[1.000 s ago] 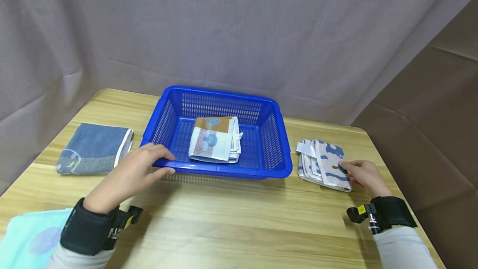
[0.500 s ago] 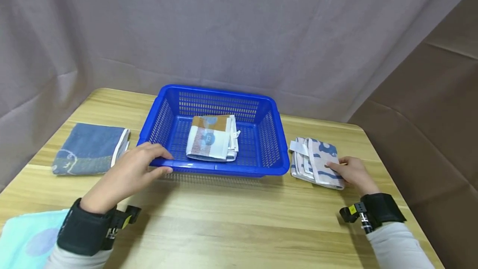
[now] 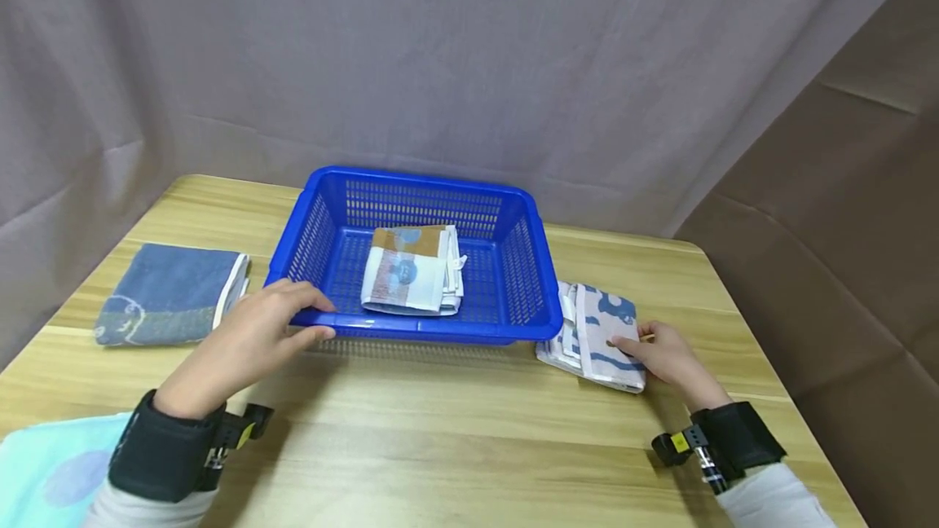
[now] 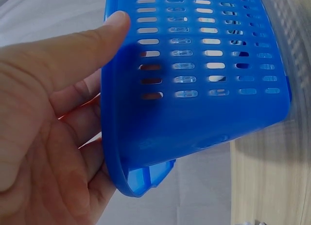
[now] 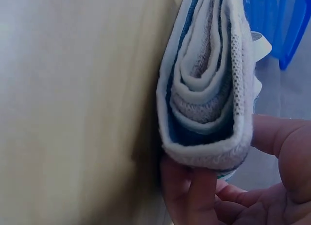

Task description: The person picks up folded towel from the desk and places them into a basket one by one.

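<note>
A blue plastic basket stands in the middle of the table, with a folded brown-and-white towel lying inside. My left hand grips the basket's near rim at its left corner; in the left wrist view the thumb is on the outer wall and the fingers go behind the rim. My right hand pinches the right edge of a folded white towel with blue patterns, thumb on top and fingers underneath. The basket's right corner hides this towel's left edge. In the right wrist view the folded layers show end-on.
A folded blue towel lies left of the basket. Part of a turquoise towel shows at the lower left. Grey curtain hangs behind the wooden table, and brown cloth rises at the right.
My right hand has taken hold of the patterned towel and moved it left, up to the basket's right corner. The left hand keeps its grip on the rim. The whole view has shifted slightly.
</note>
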Tool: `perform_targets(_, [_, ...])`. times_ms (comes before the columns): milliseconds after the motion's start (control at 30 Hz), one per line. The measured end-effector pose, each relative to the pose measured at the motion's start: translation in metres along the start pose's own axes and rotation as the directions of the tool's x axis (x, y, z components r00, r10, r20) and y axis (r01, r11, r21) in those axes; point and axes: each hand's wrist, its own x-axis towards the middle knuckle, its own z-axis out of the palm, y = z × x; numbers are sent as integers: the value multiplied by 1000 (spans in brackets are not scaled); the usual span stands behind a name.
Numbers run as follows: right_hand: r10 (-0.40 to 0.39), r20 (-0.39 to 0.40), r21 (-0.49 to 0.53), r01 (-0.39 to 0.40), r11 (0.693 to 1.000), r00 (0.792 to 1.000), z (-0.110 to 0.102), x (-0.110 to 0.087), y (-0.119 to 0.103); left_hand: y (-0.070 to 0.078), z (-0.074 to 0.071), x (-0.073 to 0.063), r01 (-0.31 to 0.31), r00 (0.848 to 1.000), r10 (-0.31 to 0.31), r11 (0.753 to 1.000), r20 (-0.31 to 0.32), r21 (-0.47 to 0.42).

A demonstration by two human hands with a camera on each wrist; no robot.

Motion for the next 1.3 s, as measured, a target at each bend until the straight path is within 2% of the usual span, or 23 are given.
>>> perform_targets(100, [-28,0,-17,28,999,1000,4,-8,-1,0,0,1,4,1000,-4,1000,5,0])
perform_targets(300, [-32,1,-4,32,999,999,10,-21,-3,-1,-1,5,4,1000,-4,1000,2,3])
perform_targets(700, [-45,79,13,45,999,996,24,-44,5,-3,3,1,28,1000,-28,1000,9,2])
perform_targets(1000, [-53,112,5,53,999,992,34,-69,5,-1,5,1,14,1000,-14,1000,-5,-2])
perform_targets(1300, [-30,162,82,17,996,986,58,-95,-5,-1,3,1,22,1000,-22,1000,-4,8])
